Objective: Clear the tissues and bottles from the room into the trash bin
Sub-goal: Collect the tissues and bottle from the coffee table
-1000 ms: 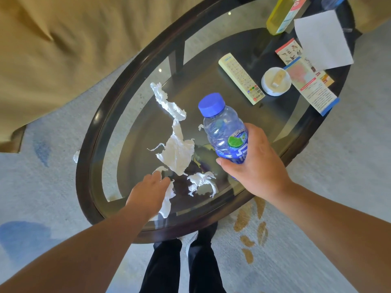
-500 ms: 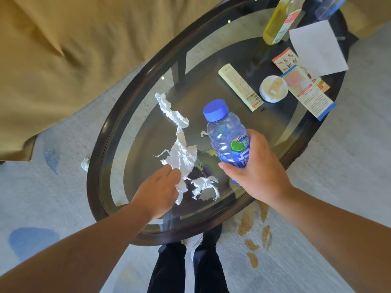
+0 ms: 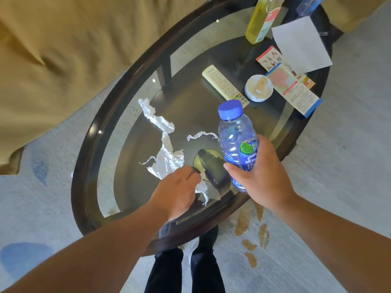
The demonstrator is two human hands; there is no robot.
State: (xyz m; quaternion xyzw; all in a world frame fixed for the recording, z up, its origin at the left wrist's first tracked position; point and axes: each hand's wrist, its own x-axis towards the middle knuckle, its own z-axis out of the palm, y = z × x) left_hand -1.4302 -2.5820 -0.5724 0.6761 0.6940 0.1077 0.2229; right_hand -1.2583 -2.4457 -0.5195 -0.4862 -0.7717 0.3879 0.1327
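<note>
Gripping the bottle (image 3: 237, 142) round its lower half, the right hand (image 3: 261, 176) holds it roughly upright over the table (image 3: 84, 166), blue cap pointing away from the body. Just beside it, the left hand (image 3: 178, 191) has its fingers curled down over a tissue (image 3: 202, 188), whose torn ends poke out toward the right hand. The coming move likely turns on the strip (image 3: 163, 144). It starts at the left fingertips and its long axis runs ahead and slightly leftward from that hand, so the left hand is plainly nearer, and the right is full anyway. A scrap (image 3: 201, 135) lies ahead between the two hands, just left of the bottle. Well beyond the right hand stands a yellow bottle (image 3: 262, 20). The held bottle's label reads "3D" beside a lime picture, and fingers half cover the big white letters on blue below. The yellow bottle's red-and-white label, the remote (image 3: 224, 85) and the leaflets (image 3: 296, 89) carry print too small to read
</note>
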